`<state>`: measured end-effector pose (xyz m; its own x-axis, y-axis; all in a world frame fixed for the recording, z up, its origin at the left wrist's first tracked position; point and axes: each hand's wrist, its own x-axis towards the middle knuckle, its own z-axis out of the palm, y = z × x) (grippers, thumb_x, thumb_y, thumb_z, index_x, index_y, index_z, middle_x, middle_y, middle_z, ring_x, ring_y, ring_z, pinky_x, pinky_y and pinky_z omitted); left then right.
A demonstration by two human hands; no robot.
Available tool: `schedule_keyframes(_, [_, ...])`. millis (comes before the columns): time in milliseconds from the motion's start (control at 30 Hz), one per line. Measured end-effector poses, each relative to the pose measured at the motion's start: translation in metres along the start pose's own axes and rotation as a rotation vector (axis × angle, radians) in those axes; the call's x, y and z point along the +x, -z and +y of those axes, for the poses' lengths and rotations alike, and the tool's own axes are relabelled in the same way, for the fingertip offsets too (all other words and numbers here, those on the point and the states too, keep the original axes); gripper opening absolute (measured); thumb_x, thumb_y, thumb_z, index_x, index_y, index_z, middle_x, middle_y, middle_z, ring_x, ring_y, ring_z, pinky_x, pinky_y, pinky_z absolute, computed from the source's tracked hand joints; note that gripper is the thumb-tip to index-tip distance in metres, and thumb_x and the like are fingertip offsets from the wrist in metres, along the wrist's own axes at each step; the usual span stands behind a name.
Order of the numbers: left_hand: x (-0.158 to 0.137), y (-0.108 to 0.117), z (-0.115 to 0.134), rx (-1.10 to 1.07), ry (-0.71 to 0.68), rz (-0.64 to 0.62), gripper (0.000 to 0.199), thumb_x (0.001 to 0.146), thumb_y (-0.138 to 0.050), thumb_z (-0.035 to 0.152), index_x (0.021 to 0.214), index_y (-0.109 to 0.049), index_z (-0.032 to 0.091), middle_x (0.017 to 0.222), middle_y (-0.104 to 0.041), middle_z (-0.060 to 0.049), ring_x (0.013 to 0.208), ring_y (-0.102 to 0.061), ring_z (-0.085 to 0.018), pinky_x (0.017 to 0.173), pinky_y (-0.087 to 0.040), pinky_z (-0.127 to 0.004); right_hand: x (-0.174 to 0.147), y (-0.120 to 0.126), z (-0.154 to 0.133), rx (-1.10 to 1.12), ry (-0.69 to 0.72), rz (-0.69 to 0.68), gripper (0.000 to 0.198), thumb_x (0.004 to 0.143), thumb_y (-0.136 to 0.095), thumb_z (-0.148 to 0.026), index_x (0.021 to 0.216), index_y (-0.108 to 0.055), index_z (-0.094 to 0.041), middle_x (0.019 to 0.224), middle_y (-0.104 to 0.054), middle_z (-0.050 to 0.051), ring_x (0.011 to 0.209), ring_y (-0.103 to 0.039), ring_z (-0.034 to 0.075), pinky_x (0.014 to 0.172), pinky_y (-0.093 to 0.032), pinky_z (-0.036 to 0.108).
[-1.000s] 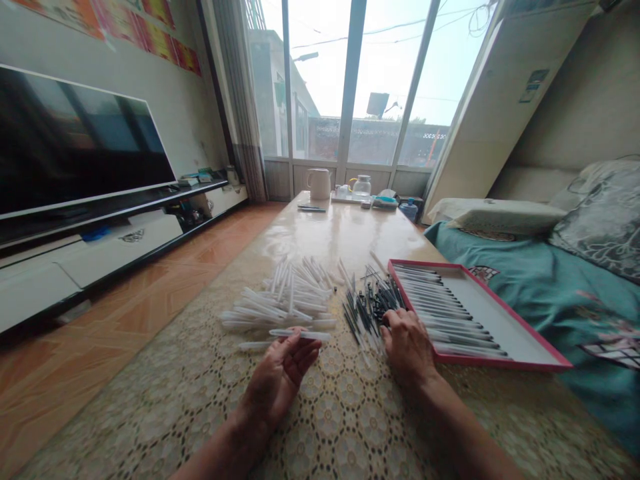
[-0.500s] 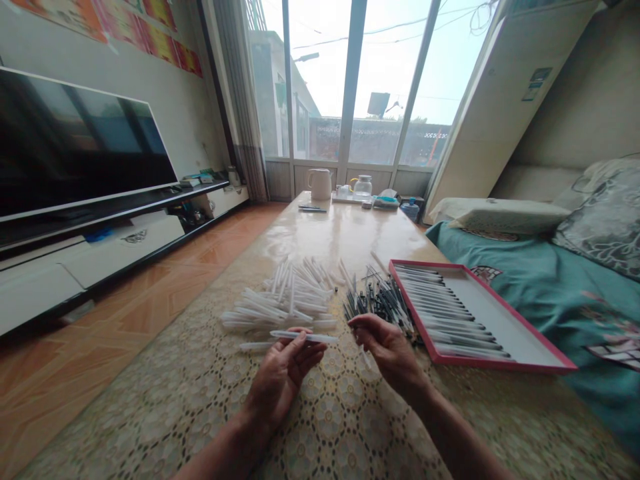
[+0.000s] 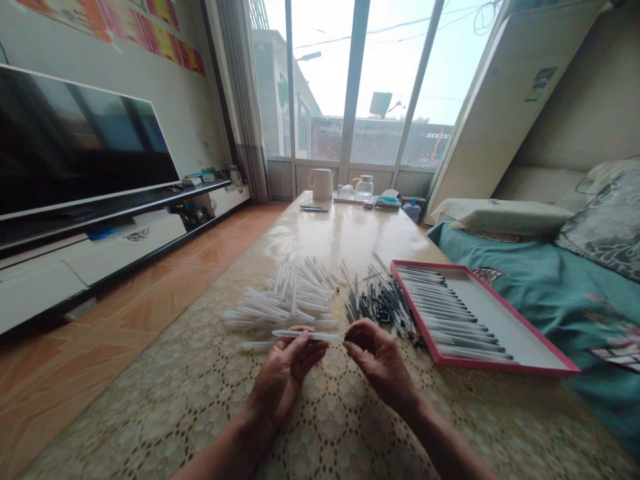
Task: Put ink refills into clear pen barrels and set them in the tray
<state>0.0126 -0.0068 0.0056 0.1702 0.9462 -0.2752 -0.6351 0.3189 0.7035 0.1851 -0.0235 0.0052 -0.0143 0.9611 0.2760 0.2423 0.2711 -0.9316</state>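
My left hand [image 3: 287,363] is closed on a whitish pen barrel [image 3: 320,337], thumb on top, holding it level above the table. Just past the barrel's right end, my right hand [image 3: 379,357] pinches a small black pen part [image 3: 347,338]; its exact shape is too small to make out. A loose heap of white pen barrels [image 3: 285,297] lies beyond my left hand. Behind my right hand is a pile of black pen parts [image 3: 380,303]. To the right, a pink-rimmed tray [image 3: 505,367] holds a row of pens [image 3: 450,313] with dark ends.
A patterned cover lies over the long table [image 3: 320,427]. At its far end stand a pale jug [image 3: 321,183], a glass pot [image 3: 365,188] and a tissue pack [image 3: 387,201]. A sofa [image 3: 575,287] is on the right, a TV cabinet [image 3: 125,247] on the left.
My right hand has moved left and slightly down, bringing the small black part close to the barrel's right end. My left hand keeps the barrel nearly still.
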Motion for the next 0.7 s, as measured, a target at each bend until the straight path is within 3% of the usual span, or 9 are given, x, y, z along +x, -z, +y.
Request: schedule_keyframes(700, [0.0005,0.0006,-0.0014,0.002,0.001,-0.028,0.013,0.075,-0.065,0.012,0.086,-0.058,0.014,0.075,-0.072,-0.006,0.073,-0.070,-0.019,0.075,-0.055,-0.030,-0.0009,-0.0010,0.0027,-0.033,0.005,-0.017,0.010,0.080,-0.060,-0.027,0.081,-0.058,-0.018,0.072,-0.061,0.000,0.065,-0.055,0.012,0.061,-0.044,0.023])
